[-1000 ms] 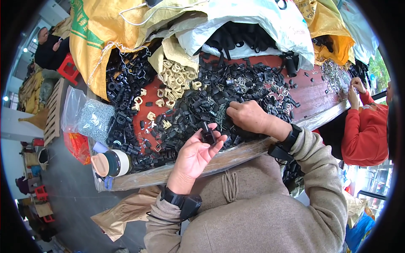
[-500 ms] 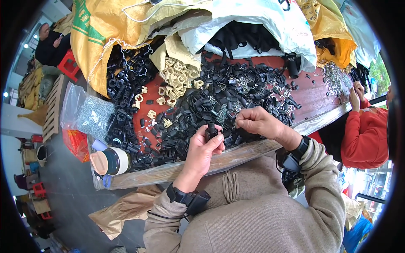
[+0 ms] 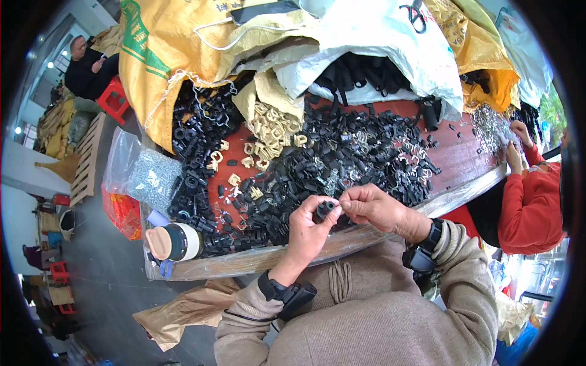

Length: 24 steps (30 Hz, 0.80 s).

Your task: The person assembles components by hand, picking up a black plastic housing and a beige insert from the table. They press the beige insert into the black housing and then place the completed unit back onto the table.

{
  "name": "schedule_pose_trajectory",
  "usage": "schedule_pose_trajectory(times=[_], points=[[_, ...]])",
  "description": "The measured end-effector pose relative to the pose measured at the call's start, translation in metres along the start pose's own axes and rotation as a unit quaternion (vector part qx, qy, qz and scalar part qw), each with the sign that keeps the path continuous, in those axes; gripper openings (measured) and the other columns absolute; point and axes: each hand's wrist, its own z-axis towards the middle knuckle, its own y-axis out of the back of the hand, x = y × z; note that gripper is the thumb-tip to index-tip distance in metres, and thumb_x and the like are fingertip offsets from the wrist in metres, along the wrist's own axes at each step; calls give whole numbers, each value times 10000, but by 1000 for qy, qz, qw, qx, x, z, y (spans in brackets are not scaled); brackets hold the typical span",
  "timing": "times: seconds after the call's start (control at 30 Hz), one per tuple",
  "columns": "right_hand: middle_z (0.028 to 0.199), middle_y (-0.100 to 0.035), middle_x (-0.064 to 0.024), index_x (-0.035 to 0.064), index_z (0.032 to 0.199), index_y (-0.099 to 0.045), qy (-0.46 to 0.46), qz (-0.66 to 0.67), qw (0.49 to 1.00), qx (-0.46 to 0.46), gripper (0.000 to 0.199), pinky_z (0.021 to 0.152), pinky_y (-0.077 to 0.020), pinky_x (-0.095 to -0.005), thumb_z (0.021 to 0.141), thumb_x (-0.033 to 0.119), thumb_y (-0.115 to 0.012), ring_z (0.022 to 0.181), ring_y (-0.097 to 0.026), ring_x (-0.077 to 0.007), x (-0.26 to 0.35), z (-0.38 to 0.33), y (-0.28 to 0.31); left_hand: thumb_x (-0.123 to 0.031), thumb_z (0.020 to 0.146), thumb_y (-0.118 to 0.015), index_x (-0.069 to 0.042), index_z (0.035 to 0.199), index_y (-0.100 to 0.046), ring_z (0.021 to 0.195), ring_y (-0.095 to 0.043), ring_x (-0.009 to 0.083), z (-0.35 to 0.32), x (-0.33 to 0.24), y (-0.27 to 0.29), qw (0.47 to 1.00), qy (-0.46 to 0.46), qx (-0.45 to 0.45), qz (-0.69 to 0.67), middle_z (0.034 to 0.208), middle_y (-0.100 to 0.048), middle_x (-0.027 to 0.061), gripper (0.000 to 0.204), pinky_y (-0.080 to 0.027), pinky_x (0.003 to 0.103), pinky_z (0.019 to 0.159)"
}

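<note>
My left hand [image 3: 307, 230] is closed around a small black cylindrical plastic part [image 3: 324, 210], its round hollow end facing up. My right hand [image 3: 377, 210] is pinched with thumb and forefinger right beside that part; whatever is between the fingertips is too small to make out. Both hands are above the near edge of the table, in front of a wide heap of small black plastic pieces [image 3: 348, 146] with thin metal clips among them. Left of the heap, beige plastic clips [image 3: 268, 137] spill from a sack onto the red tabletop [image 3: 455, 152].
A jar with a beige lid [image 3: 160, 243] stands at the near left corner, by a clear bag of small metal screws [image 3: 152, 180]. A yellow sack [image 3: 152, 43] and a white sack [image 3: 378, 27] line the far side. A co-worker in a red sleeve [image 3: 519, 210] works at the right.
My right hand has come in leftward and down to the black part. My left hand has turned the part so that its end faces up. The whole view has shifted slightly.
</note>
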Motion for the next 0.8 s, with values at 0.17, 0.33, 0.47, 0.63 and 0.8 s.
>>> schedule_pose_trajectory(times=[0.17, 0.33, 0.47, 0.63, 0.8], points=[[572, -424, 38, 30, 796, -544, -18, 44, 999, -14, 168, 422, -262, -177, 850, 180, -494, 466, -334, -42, 2, -1, -3, -87, 769, -597, -30, 810, -561, 561, -476, 33, 3, -7, 0, 1000, 14, 8, 11, 653, -547, -7, 79, -393, 171, 499], [571, -422, 30, 27, 781, -536, -30, 58, 998, -17, 162, 424, -263, -181, 847, 168, -495, 466, -336, -45, -1, 0, -5, -102, 777, -586, -32, 802, -558, 556, -471, 30, 2, -5, 1, 999, 38, -13, -18, 639, -539, -12, 79, -387, 175, 495], [573, -419, 39, 41, 772, -520, -20, 37, 998, -37, 147, 420, -263, -179, 847, 165, -495, 471, -339, -40, -1, -7, -2, -130, 790, -573, -41, 800, -544, 544, -461, 29, 5, -4, -5, 997, 60, 6, -43, 623, -516, -22, 94, -370, 173, 484], [577, -411, 50, 47, 777, -504, 59, -98, 991, -68, 134, 428, -276, -172, 849, 159, -495, 490, -340, -24, 2, -6, -2, -148, 795, -571, -47, 795, -532, 538, -453, 27, 8, -3, -8, 994, 75, 7, -85, 616, -503, -26, 108, -365, 176, 478], [583, -410, 52, 43, 777, -499, 68, -119, 987, -87, 139, 439, -283, -167, 850, 161, -496, 504, -337, -15, 4, -3, -2, -150, 799, -568, -40, 788, -526, 547, -461, 31, 11, -7, -8, 998, 52, 3, -43, 604, -499, -21, 118, -377, 179, 491]])
